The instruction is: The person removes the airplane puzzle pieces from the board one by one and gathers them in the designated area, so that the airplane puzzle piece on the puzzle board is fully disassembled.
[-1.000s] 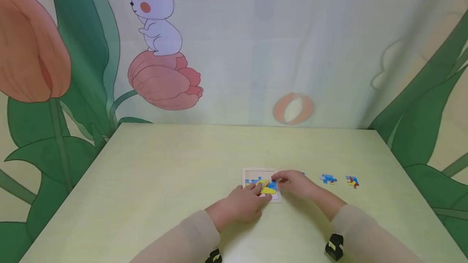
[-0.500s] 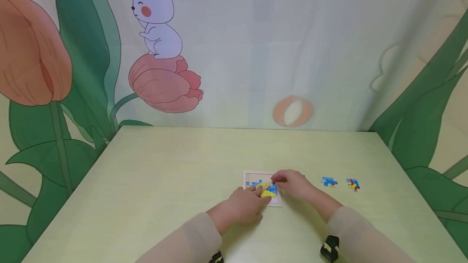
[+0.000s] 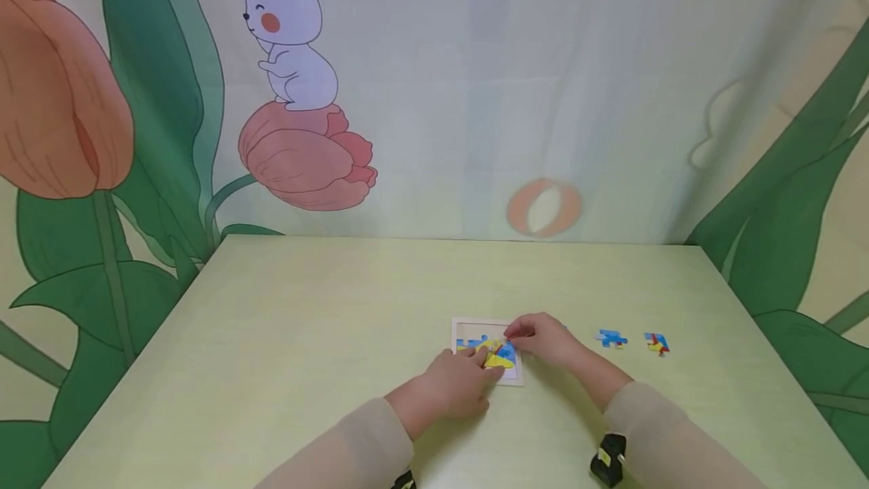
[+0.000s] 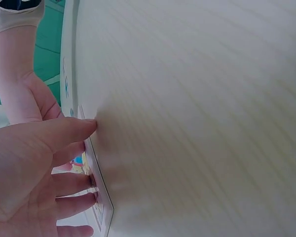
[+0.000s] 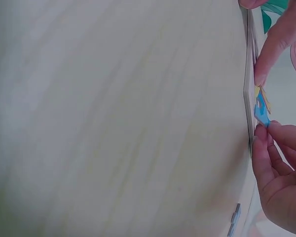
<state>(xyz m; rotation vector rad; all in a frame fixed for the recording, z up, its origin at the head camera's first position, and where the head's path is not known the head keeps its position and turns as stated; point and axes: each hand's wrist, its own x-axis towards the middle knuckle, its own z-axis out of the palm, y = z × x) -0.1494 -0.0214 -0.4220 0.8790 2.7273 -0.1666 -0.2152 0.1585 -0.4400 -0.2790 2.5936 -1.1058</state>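
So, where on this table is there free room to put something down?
Free: the table left of the frame and left sleeve, and between frame and curtain. Crowded: the frame, with left hand and right hand at it, and to its right, where loose pieces lie.

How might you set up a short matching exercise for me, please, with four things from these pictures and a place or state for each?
Things
1. Left hand
2. Right hand
3. Puzzle frame
4. Farthest-right piece

Places and states
A. Only partly filled, with a bare strip along its far side
B. Lying loose on the table, showing blue, yellow and red
C. Fingers resting on yellow pieces of the picture
D. Pinching a blue piece by its edge

Right pairs: 1-C, 2-D, 3-A, 4-B
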